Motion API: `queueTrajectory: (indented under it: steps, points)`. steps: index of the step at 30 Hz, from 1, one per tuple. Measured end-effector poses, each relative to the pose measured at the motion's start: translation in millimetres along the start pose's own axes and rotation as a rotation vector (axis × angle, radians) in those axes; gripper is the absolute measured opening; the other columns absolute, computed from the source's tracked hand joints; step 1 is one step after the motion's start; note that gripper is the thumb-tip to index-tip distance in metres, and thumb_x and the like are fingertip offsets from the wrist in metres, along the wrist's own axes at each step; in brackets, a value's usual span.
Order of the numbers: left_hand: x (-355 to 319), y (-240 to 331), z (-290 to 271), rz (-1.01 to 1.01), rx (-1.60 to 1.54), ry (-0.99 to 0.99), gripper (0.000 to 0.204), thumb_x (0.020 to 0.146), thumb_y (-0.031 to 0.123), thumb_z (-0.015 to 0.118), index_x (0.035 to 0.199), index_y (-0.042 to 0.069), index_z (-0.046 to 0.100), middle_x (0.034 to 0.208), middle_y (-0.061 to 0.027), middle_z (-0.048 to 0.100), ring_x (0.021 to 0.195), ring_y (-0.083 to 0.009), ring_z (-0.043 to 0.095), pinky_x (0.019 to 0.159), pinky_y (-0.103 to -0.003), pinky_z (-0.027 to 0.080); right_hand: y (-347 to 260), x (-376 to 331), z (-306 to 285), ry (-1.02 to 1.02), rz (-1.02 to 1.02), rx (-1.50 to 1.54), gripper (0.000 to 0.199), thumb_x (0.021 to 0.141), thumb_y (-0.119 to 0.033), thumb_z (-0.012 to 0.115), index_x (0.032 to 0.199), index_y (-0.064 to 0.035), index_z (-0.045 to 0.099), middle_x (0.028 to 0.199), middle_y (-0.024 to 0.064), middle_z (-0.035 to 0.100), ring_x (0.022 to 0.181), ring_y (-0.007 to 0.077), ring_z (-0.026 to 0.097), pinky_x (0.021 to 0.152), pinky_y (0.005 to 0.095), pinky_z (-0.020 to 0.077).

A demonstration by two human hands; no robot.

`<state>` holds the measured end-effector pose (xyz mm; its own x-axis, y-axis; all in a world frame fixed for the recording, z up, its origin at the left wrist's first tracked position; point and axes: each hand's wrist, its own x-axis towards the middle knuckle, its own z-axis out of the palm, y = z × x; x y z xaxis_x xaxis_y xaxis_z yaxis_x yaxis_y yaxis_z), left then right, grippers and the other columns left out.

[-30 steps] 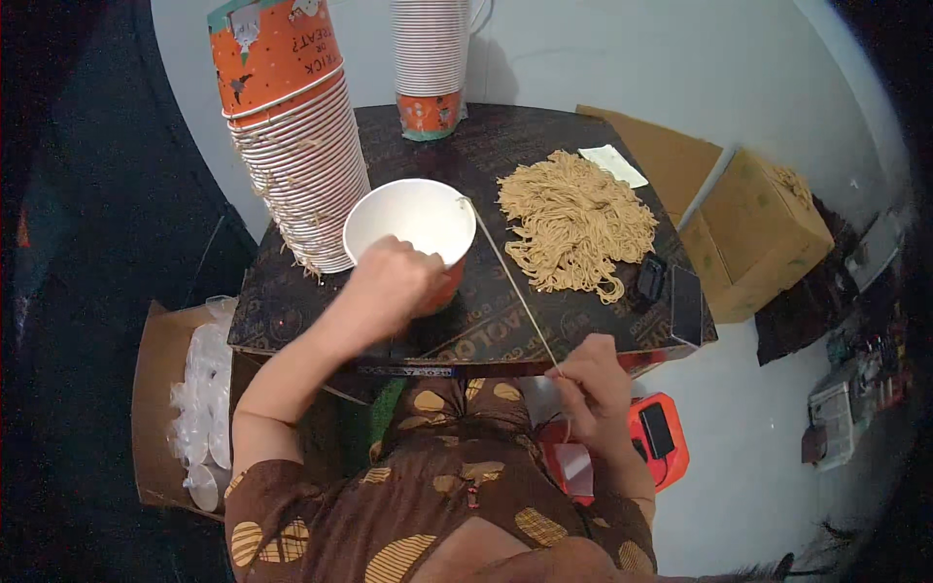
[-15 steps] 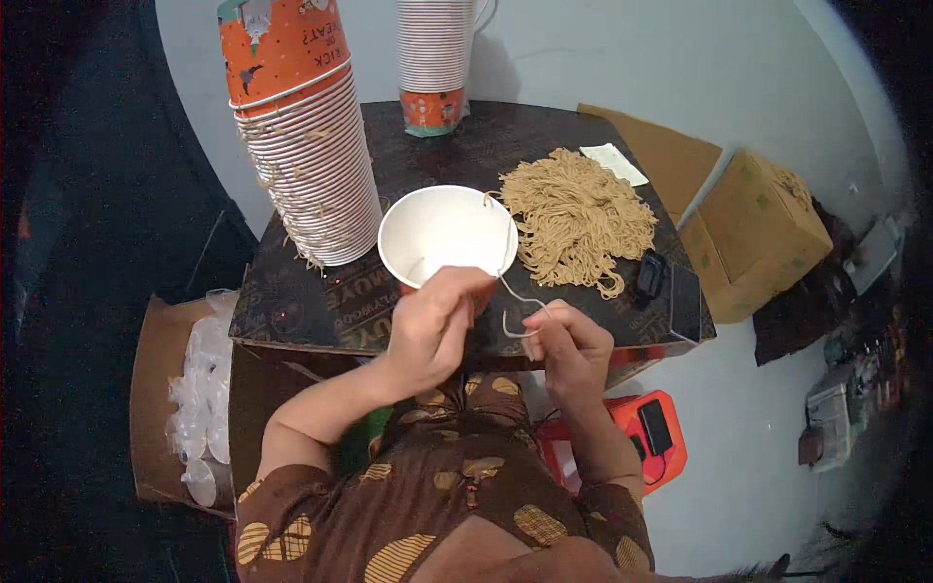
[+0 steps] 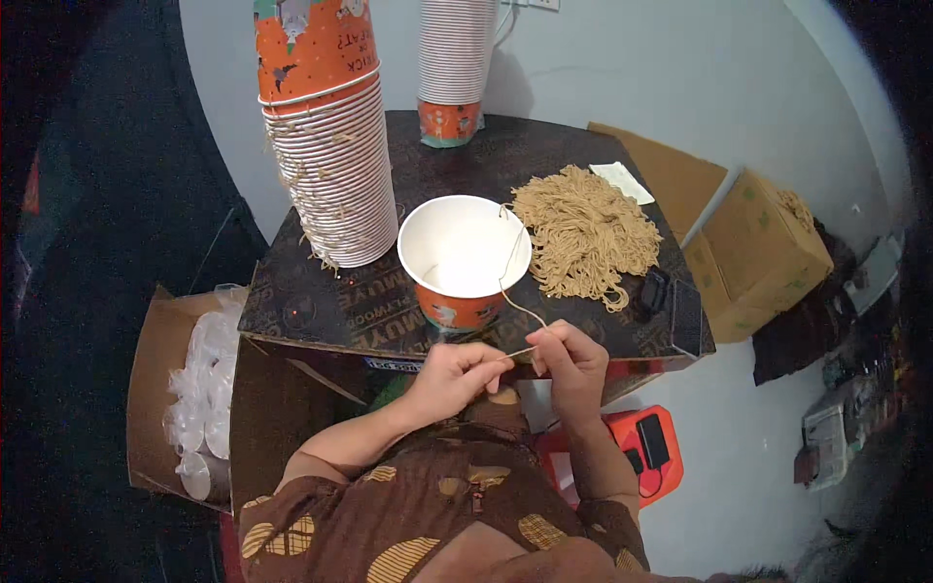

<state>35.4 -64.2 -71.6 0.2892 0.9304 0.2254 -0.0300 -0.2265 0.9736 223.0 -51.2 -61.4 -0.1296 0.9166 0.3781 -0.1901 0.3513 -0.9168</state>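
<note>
A small dark table stands just beyond the hands pinching the string. On it, directly ahead of the grip, sits an open orange paper cup. Right of it lies a heap of tan strings, with a black device near the edge. Two tall cup stacks rise farther back and left.
</note>
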Motion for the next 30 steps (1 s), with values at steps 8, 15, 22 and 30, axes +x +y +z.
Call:
queueTrajectory:
  steps: [8, 15, 22, 30]
  points:
    - [-8.3, 8.1, -15.3, 0.017, 0.435, -0.134, 0.015, 0.092, 0.012, 0.061, 0.095, 0.0, 0.069, 0.069, -0.0169, 0.065, 0.058, -0.0264, 0.065, 0.056, -0.035, 0.049, -1.0, -8.6, 13.5, -0.162, -0.337, -0.656, 0.038, 0.081, 0.004, 0.064, 0.118, 0.001, 0.058, 0.107, 0.0127, 0.063, 0.07, 0.0211, 0.056, 0.067, 0.0315, 0.0485]
    - [-7.6, 28.3, -27.3, 0.035, 0.52, -0.125, 0.013, 0.089, 0.009, 0.062, 0.093, -0.001, 0.068, 0.076, -0.0187, 0.066, 0.068, -0.0359, 0.065, 0.061, -0.039, 0.051, 8.8, -8.4, 11.1, -0.297, -0.416, -0.714, 0.019, 0.082, -0.006, 0.069, 0.099, -0.0041, 0.061, 0.083, 0.0124, 0.063, 0.075, 0.0324, 0.063, 0.066, 0.0405, 0.0508]
    - [14.0, 56.6, -88.3, 0.506, 0.922, 0.104, 0.045, 0.067, -0.015, 0.056, 0.108, 0.002, 0.064, 0.11, -0.0155, 0.065, 0.098, -0.0357, 0.062, 0.086, -0.042, 0.053, -10.9, -5.0, 1.9, -0.169, -0.483, -0.761, 0.012, 0.078, 0.0, 0.072, 0.087, -0.0044, 0.066, 0.071, 0.0106, 0.06, 0.061, 0.0258, 0.059, 0.055, 0.0342, 0.0455]
    - [50.0, 51.7, -122.2, 0.51, 1.264, 0.099, 0.027, 0.07, -0.004, 0.074, 0.096, 0.002, 0.067, 0.119, -0.01, 0.064, 0.118, -0.0375, 0.052, 0.102, -0.047, 0.044, -47.5, -20.8, -20.0, 0.082, -0.467, -0.508, 0.004, 0.081, 0.004, 0.063, 0.083, 0.0012, 0.066, 0.069, 0.0081, 0.06, 0.059, 0.0182, 0.055, 0.055, 0.0299, 0.0427]
